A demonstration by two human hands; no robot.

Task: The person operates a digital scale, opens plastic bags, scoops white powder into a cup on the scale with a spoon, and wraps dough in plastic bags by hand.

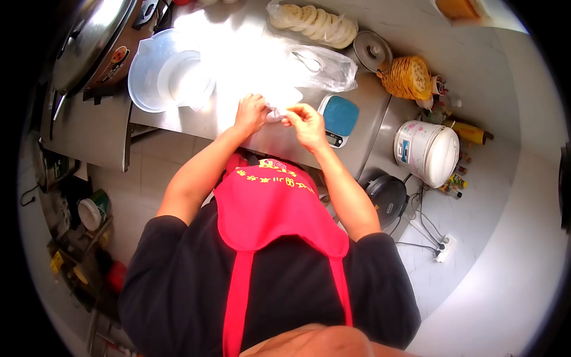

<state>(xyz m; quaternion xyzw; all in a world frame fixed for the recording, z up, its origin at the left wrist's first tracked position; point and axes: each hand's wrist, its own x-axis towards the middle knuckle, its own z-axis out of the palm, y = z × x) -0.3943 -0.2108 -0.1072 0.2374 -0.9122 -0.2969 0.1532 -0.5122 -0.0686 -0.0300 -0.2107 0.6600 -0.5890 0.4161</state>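
Note:
Both my hands are at the front edge of the metal counter (270,140), pinching a small clear plastic bag (275,114) between them. My left hand (251,113) has its fingers closed on the bag's left side. On the other side, my right hand (304,123) holds the bag between thumb and fingertips. What is inside the bag is hard to make out in the glare. Just right of my right hand lies a kitchen scale (339,117) with a blue top. A large translucent plastic basin (146,77) stands to the left of my left hand.
A bag of flat round breads (312,25) and a clear plastic bag (327,68) lie at the back. Farther right are a metal lid (373,51), a wicker basket (407,78), a white rice cooker (425,152) and a black appliance (386,199). A large cooker (95,47) stands at the left.

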